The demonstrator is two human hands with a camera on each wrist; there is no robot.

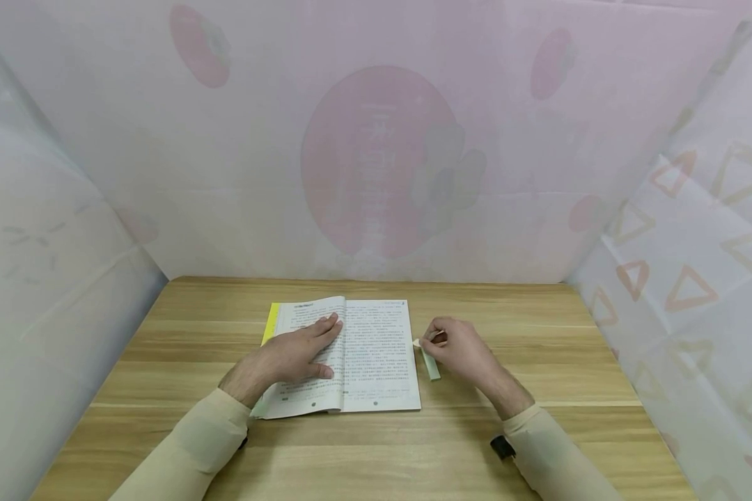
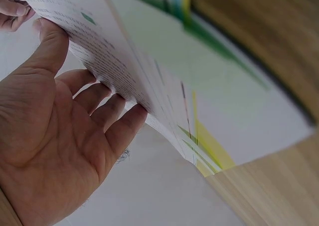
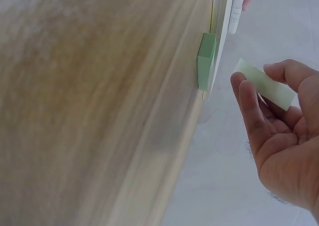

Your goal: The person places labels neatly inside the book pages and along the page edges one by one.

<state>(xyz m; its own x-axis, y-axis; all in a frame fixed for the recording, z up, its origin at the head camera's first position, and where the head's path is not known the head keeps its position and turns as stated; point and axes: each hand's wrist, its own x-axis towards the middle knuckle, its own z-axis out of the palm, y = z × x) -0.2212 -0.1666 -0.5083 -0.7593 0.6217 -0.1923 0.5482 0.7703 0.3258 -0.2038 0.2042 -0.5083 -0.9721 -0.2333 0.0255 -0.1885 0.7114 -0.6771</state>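
An open book (image 1: pixel 379 355) with printed pages lies on the wooden table. My left hand (image 1: pixel 291 355) rests on its left page, palm down with the fingers spread near the spine; in the left wrist view the fingertips press the page. Just past the book's right edge, my right hand (image 1: pixel 460 348) pinches a pale green sticky note (image 3: pixel 264 84) between thumb and fingers. A green pad of sticky notes (image 3: pixel 206 61) lies on the table beside the book, below the right hand and apart from the pinched sheet.
The wooden table (image 1: pixel 351 452) runs back to a printed wall sheet (image 1: pixel 244 209). Similar sheets hang at the left and right sides. A yellow strip (image 1: pixel 269 323) shows at the book's left edge. A black band (image 1: pixel 503 447) sits by the right sleeve.
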